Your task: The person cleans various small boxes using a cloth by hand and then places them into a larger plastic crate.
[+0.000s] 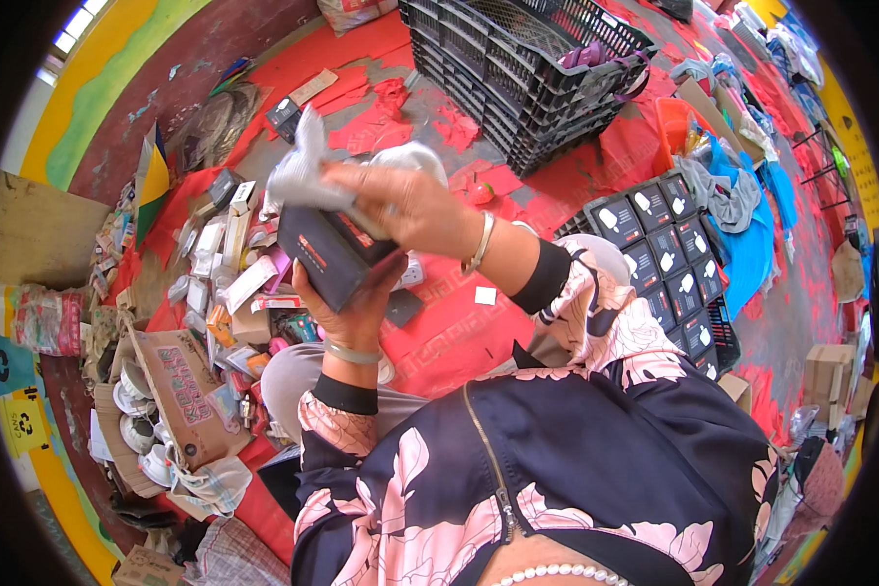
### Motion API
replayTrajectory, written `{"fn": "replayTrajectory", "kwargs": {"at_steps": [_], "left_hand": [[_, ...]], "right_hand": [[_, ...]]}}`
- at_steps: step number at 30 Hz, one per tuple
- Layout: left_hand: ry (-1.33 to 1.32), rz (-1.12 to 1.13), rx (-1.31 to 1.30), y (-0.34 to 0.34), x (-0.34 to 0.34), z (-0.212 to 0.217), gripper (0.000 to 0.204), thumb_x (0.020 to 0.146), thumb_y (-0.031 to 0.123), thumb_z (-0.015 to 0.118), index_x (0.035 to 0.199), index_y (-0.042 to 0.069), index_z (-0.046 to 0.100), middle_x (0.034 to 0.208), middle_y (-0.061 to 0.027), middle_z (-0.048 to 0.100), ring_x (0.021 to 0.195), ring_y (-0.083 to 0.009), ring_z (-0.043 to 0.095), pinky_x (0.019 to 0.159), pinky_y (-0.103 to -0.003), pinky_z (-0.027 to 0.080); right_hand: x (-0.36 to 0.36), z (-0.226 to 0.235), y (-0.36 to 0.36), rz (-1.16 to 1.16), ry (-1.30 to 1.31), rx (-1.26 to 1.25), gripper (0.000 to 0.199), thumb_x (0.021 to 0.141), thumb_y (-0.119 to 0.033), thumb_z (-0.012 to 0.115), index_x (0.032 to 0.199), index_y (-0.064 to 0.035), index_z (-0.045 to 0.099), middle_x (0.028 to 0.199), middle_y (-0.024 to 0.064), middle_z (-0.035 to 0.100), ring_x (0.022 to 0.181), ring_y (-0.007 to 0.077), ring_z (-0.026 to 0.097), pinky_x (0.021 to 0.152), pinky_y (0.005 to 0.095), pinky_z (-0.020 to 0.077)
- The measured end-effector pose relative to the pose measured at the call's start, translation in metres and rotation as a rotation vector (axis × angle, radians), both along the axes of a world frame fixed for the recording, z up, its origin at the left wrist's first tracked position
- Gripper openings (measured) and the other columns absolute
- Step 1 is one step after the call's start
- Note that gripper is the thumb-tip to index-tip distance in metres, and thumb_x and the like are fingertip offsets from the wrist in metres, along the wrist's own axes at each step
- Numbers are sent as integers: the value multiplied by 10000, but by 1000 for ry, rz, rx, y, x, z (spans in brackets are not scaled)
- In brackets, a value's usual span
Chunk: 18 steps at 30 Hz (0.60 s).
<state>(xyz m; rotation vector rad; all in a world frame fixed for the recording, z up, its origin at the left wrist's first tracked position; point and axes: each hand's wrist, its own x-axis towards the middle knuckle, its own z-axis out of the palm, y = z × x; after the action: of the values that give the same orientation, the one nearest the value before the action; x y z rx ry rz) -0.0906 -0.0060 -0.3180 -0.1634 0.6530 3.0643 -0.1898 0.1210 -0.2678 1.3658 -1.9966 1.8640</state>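
Observation:
A black cardboard box [330,262] with small red and white print is held up, tilted, in front of me. My left hand [350,317] is closed around its lower end, thumb along the near side. My right hand [408,207] is over the top of the box and grips a light grey cloth [298,174], which lies across the upper edge and flares up, smeared by motion. The cloth hides the far end of the box. A dark flat piece [403,308] and a white square card [485,295] lie on the red floor covering beyond my lap.
To my right, a black crate [725,332] holds rows of similar black boxes [666,249]. Stacked black plastic crates [479,83] stand ahead. On my left are a heap of small packages [249,283] and an open carton [181,396] with white round items. An orange basket [669,122] sits at far right.

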Motion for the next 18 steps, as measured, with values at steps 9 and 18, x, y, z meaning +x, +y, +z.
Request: {"fn": "replayTrajectory", "kwargs": {"at_steps": [9, 18], "left_hand": [[-11, 358, -124, -15, -5, 1, 800, 746, 638, 551, 1356, 148, 383, 1332, -92, 434, 1228, -319, 408, 1025, -549, 305], [141, 181, 192, -28, -7, 5, 772, 700, 558, 651, 1334, 182, 423, 1385, -116, 392, 1275, -365, 347, 994, -644, 288]], "right_hand": [[-23, 17, 46, 775, -129, -71, 286, 783, 92, 544, 1016, -15, 671, 1123, 152, 629, 1064, 263, 582, 901, 328, 446], [-54, -33, 63, -92, -914, -143, 337, 857, 10, 428, 1176, 39, 533, 984, 132, 634, 787, 183, 641, 735, 277, 515]]}}
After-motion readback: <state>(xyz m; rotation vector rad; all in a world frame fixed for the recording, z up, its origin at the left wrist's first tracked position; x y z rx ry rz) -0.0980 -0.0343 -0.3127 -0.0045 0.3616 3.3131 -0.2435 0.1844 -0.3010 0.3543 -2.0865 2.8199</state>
